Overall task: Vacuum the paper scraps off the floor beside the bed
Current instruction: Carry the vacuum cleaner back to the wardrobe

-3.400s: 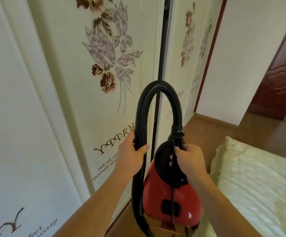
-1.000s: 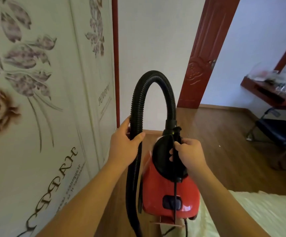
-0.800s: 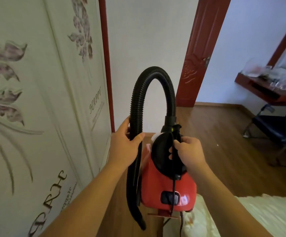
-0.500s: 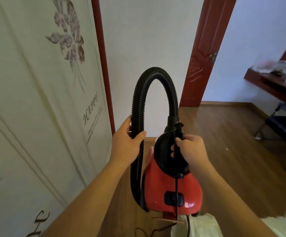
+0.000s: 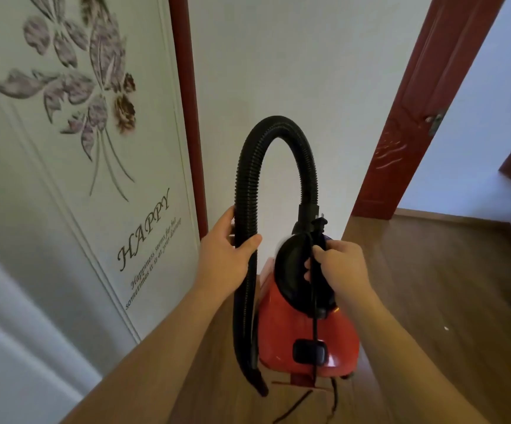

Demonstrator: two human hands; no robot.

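A person is holding a red vacuum cleaner (image 5: 278,332) out in front, above a wooden floor (image 5: 431,270). The right hand (image 5: 339,264) is clamping its grip around the black handle (image 5: 291,270) on top, pinning the power cord (image 5: 314,325) against it. The left hand (image 5: 223,258) is wrapping its grip around the ribbed black hose (image 5: 278,123), which is arching over the machine. A flower-printed wardrobe door (image 5: 64,209) is standing at left, a red door (image 5: 407,117) at right. A small white speck (image 5: 446,328) is lying on the boards right of the machine.
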